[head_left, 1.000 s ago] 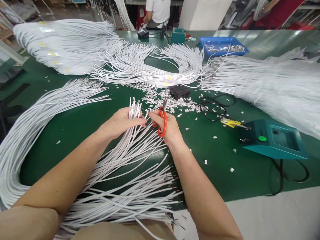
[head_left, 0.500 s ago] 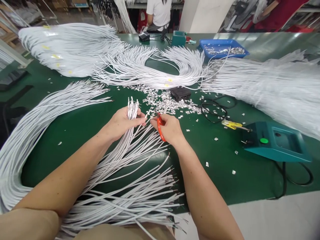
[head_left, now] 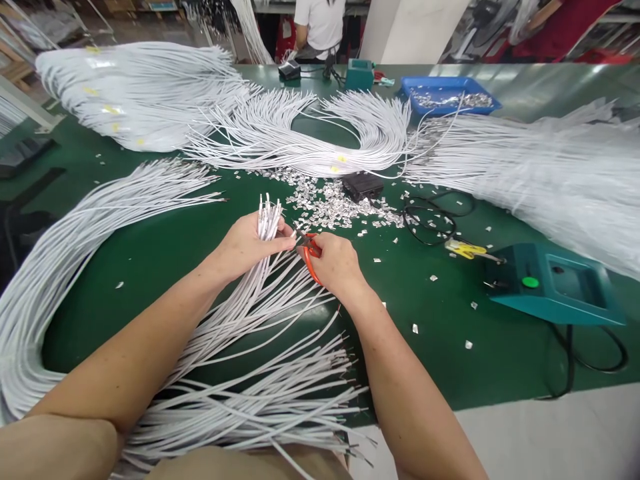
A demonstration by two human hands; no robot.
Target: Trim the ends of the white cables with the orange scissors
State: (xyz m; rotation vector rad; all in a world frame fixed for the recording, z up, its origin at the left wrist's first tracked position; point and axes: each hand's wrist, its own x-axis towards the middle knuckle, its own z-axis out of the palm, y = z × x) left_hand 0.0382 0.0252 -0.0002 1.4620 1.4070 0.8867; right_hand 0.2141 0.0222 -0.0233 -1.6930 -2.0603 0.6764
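My left hand (head_left: pixel 255 241) is closed around a bundle of white cables (head_left: pixel 270 219), whose ends stick up above the fingers. Between thumb and fingertips it pinches a single cable end. Orange-handled pliers (head_left: pixel 311 257) are gripped in my right hand (head_left: pixel 336 261), their jaws pointing left at that cable end, close to my left fingertips. Whether the jaws touch the cable I cannot tell. More loose white cables (head_left: pixel 300 393) fan out below both hands toward the table's front edge. Small silvery pieces (head_left: pixel 333 207) lie scattered just beyond the hands.
A teal machine (head_left: pixel 555 283) with a green button stands at right, yellow-handled pliers (head_left: pixel 467 249) beside it. A black block (head_left: pixel 363 186) and a black cord lie mid-table. Coiled cable bundles (head_left: pixel 135 93) and a blue tray (head_left: pixel 450 93) sit behind. A co-worker (head_left: pixel 320 27) is across the table.
My right hand has moved slightly left and turned the pliers, bringing their jaws to the cable end at my left fingertips. My left hand has hardly moved.
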